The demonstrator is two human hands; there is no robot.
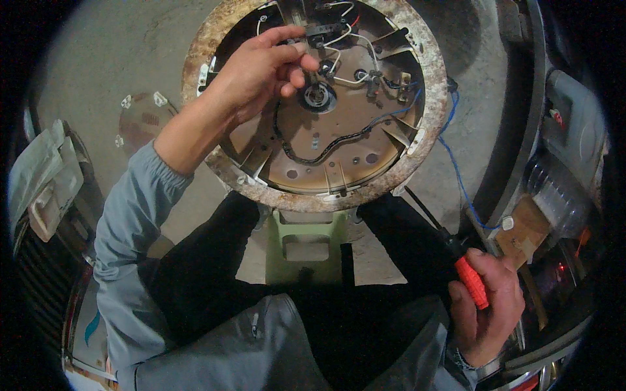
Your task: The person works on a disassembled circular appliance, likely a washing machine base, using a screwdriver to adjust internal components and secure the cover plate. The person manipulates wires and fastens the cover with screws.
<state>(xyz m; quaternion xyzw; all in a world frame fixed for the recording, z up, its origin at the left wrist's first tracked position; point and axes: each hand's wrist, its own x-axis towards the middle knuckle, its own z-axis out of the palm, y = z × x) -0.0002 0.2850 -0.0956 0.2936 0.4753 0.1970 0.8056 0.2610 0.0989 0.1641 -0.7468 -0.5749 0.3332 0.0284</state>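
Note:
A round, rusty-rimmed metal appliance housing [313, 203] lies open before me, its inside full of wiring. White insulated wires [352, 79] run between terminals in its upper right part, and a black sleeved cable [320, 160] curves across its brown base plate. Over the upper left of the housing is my left hand [274, 66], its fingers curled near a dark terminal part [325, 30]; whether the fingertips touch or pinch anything cannot be told. My right hand [494, 298] holds a screwdriver [470, 281] by its red and black handle, low at the right, its shaft pointing up-left towards the rim.
A green plastic stool [305, 227] stands below the housing. A blue cord [457, 166] trails from the right side to a white plug-like end [508, 223]. A round plate with white clips [146, 117] lies on the floor at left. Plastic bags [46, 171] and a clear plastic container [562, 195] flank me.

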